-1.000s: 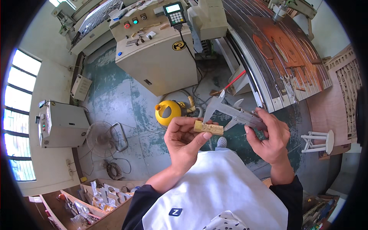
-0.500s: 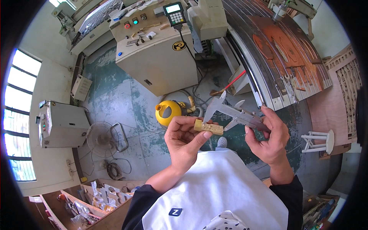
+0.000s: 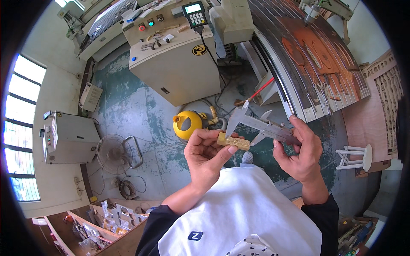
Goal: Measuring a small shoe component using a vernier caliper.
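A small brass-coloured block (image 3: 233, 141) with a carved face is pinched between the thumb and fingers of my left hand (image 3: 206, 155). My right hand (image 3: 301, 155) grips a metal vernier caliper (image 3: 261, 125) by its sliding end, thumb below and fingers over it. The caliper's large jaws point down toward the block, one by its upper face and the other near its right end. Whether the jaw tips touch the brass cannot be made out. Both hands are held up in front of my white-clad torso.
Ahead stands a beige control cabinet (image 3: 175, 74) with a keypad controller (image 3: 195, 15) on top. A slatted machine bed (image 3: 299, 102) is at the right, a yellow vacuum-like canister (image 3: 188, 123) on the floor. Left are a floor fan (image 3: 113, 154), a wooden bin (image 3: 128, 243) and, far right, a white stool (image 3: 356, 158).
Almost nothing differs. The block and both hands have shifted very slightly; my grip on block and caliper is the same.
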{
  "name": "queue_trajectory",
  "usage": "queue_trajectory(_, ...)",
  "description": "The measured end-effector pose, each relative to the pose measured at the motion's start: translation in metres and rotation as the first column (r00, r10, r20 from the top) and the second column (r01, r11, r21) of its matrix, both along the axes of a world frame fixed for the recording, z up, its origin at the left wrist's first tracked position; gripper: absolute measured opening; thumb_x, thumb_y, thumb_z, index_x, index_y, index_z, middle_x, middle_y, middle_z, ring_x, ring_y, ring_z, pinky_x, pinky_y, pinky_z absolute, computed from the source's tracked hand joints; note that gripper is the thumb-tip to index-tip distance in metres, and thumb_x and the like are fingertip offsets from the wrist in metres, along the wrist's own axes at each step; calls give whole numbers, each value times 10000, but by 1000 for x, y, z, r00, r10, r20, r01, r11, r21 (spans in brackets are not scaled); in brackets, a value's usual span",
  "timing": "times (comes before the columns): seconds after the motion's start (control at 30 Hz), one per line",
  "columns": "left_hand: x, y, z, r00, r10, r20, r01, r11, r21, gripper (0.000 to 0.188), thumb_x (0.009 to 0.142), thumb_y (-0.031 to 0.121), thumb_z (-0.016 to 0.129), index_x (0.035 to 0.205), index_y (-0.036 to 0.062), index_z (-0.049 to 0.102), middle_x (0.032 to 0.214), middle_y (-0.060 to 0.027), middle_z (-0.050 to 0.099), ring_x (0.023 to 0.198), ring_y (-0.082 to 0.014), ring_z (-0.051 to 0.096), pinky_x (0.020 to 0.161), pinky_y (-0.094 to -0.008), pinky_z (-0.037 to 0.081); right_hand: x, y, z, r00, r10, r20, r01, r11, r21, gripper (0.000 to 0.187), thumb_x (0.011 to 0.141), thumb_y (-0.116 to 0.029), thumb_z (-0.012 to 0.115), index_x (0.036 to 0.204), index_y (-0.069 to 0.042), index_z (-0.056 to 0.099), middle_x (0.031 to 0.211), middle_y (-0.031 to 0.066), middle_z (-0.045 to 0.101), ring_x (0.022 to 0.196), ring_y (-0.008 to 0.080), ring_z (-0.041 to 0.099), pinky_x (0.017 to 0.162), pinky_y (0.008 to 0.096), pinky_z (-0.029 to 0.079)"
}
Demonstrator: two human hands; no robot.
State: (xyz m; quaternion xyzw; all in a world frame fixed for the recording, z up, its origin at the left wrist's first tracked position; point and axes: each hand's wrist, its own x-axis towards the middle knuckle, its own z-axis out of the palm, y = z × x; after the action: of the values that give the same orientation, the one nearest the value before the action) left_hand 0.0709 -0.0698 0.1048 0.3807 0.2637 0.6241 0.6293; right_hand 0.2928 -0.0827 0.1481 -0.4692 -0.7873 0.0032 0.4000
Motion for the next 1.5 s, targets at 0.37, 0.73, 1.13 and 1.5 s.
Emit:
queue_trajectory(0.37, 0, -1, -1, 1000, 6, 4, -6, 1000, -4, 317, 814, -121, 678, 1037, -9, 484, 1081, -223, 663, 1013, -252, 670, 877, -315, 564, -3, 5, 0, 1000, -14, 8, 13, 996, 88, 608, 724, -46, 753, 1254, 62, 475, 650, 49, 598, 448, 75, 452, 411, 203, 341)
queue_trajectory(0.73, -2, -2, -1, 1000, 9, 17, -9, 1000, -12, 312, 812, -137, 666, 1019, -6, 472, 1082, -237, 654, 1032, -290, 662, 898, -348, 559, -4, 7, 3, 1000, 4, 31, -8, 993, 122, 602, 721, -42, 756, 1244, 73, 480, 617, 40, 568, 421, 82, 426, 400, 217, 328)
queue_trajectory(1.13, -3, -1, -3, 999, 37, 38, -36, 999, -34, 341, 806, -82, 696, 1047, 22, 479, 1044, -221, 665, 969, -281, 683, 866, -417, 575, -6, 5, 15, 996, 31, 78, -34, 998, 46, 594, 697, -21, 768, 1207, 97, 489, 918, 184, 660, 590, 203, 653, 509, 304, 516)
queue_trajectory(1.5, -7, 2, -3, 983, -3, 184, 3, 1000, -1, 315, 817, -144, 648, 1040, 0, 478, 1067, -238, 656, 1020, -335, 665, 920, -423, 550, -14, 10, 27, 987, 32, 155, -50, 992, 116, 585, 686, -5, 757, 1205, 95, 507, 807, 137, 634, 570, 218, 626, 487, 321, 492)
